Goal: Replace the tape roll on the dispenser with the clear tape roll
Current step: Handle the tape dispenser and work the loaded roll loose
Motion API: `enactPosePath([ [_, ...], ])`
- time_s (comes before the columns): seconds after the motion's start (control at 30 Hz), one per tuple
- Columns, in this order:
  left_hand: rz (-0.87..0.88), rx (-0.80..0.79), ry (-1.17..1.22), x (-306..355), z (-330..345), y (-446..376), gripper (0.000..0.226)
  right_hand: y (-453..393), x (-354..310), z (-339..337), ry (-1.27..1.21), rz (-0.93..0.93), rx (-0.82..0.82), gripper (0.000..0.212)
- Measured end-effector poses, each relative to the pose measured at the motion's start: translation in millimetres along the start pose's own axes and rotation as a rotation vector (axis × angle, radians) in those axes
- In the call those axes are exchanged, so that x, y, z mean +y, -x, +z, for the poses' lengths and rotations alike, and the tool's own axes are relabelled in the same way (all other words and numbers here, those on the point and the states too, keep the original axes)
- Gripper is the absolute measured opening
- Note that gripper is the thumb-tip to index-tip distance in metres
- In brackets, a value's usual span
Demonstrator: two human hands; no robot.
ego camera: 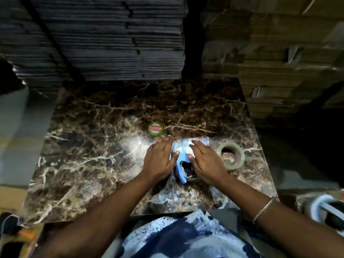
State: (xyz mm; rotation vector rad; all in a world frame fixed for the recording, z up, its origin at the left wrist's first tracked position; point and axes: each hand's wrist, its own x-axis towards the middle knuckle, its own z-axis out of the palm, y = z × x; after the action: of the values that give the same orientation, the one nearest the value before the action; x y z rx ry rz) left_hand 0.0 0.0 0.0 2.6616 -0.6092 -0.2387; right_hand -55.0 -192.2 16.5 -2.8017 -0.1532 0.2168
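A light blue tape dispenser point(181, 162) with a metal front part lies on the brown marble-patterned table point(96, 142), near the middle. My left hand point(160, 159) rests against its left side and my right hand point(205, 161) covers its right side, fingers stretched forward and thumbs touching the dispenser. A dark roll sits in the dispenser, partly hidden by my right hand. A clear tape roll point(230, 155) with a brownish core lies flat on the table just right of my right hand, untouched.
A round green and red sticker point(155, 128) sits on the table beyond my hands. Stacks of flattened cardboard point(104, 40) rise behind the table and at the right point(279, 71). A white and dark object point(323, 211) lies at the lower right.
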Motion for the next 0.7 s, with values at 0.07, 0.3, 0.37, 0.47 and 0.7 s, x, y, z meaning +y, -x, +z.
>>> enactPosePath([
  [0.07, 0.021, -0.028, 0.041, -2, 13, 4, 0.061, 3, 4, 12, -0.048, 0.008, -0.003, 0.048],
  [0.3, 0.033, 0.015, 0.213, -2, 58, 25, 0.059, 24, 22, 67, -0.253, 0.048, 0.063, 0.048],
  [0.37, 0.059, 0.052, 0.273, -3, 71, 28, 0.064, 27, 25, 81, -0.329, 0.038, 0.157, 0.046],
  [0.47, 0.116, 0.103, 0.350, -8, 87, 28, 0.070, 29, 29, 94, -0.423, 0.017, 0.268, 0.041],
  [0.7, 0.249, 0.231, 0.461, -23, 114, 30, 0.066, 35, 43, 115, -0.433, -0.120, 0.423, 0.032],
])
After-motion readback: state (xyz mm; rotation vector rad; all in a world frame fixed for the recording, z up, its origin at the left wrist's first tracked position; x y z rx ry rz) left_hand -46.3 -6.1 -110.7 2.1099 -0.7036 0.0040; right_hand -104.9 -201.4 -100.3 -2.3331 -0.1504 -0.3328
